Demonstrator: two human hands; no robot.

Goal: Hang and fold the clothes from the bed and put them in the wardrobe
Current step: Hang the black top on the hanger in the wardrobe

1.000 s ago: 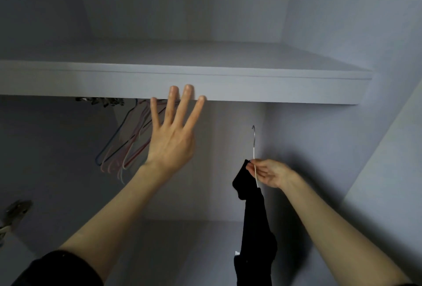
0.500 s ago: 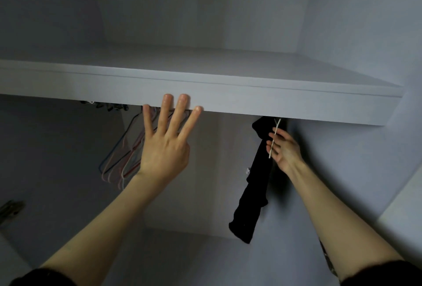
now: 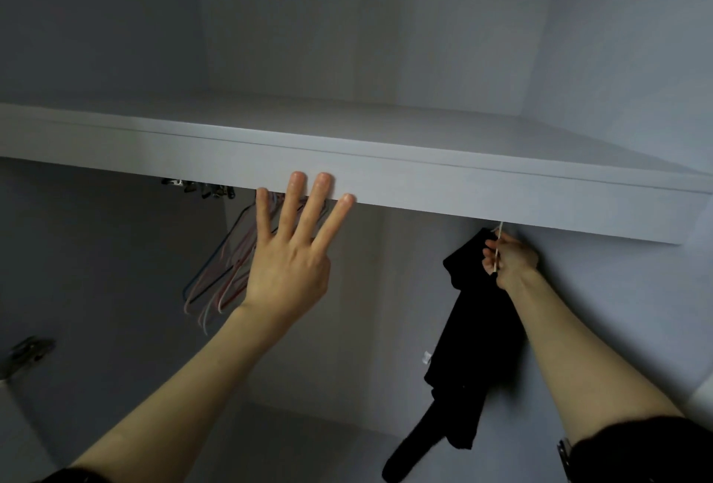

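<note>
Right hand (image 3: 509,262), right of centre just under the shelf (image 3: 386,181), pinches the thin stem of a hanger (image 3: 497,247); stem runs near-vertical, top end vanishing behind the shelf's lower edge, so hook and rail are hidden and seating cannot be confirmed. Black garment (image 3: 468,347) hangs straight down from the grip, slightly left of it, long axis vertical, tail pointing to lower centre of frame. Left hand (image 3: 287,274), centre-left, holds nothing, fingers straight and spread, tips overlapping the shelf's front edge, well apart from the garment; right hand is nearer.
</note>
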